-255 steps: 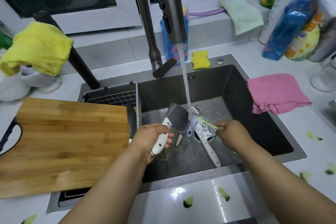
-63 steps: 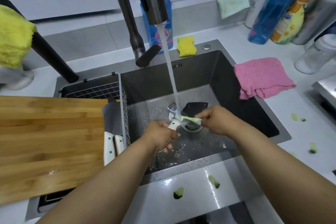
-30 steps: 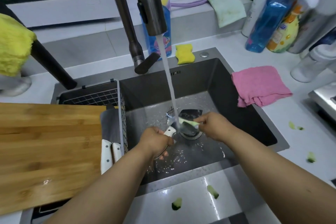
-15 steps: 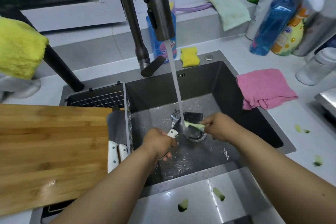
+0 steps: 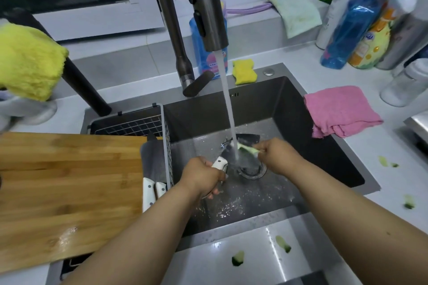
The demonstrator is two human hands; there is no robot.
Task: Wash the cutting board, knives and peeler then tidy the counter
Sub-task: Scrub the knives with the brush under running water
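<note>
Curled tight, the fingers of my left hand (image 5: 203,177) grip the white handle of a knife (image 5: 220,162), whose dark blade runs away from my knuckles under the stream of water (image 5: 228,109). Those of my right hand (image 5: 279,156) pinch a pale green scrap (image 5: 246,148), a peel or a bit of cloth, I cannot tell which, and press it on the blade right where the water lands.

Around both hands is the dark sink (image 5: 328,152). Off to the left of my left hand the wooden cutting board (image 5: 69,183) lies across the sink's edge, wet near its close corner. Above my fingers hangs the faucet (image 5: 207,7), pouring straight down between my hands. To the right of my right hand, on the counter, a pink cloth (image 5: 340,111) lies bunched at the sink's rim. Just left of my left hand, the wire basket (image 5: 129,124) holds two more knives (image 5: 151,188), white handles toward me. Under my right fingertips sits the drain (image 5: 252,170). Beyond the stream, past my fingers, a yellow sponge (image 5: 244,71) rests on the back ledge. Nearest me, below my wrists, green peel scraps (image 5: 238,258) lie on the front ledge. I cannot pick out the peeler.
</note>
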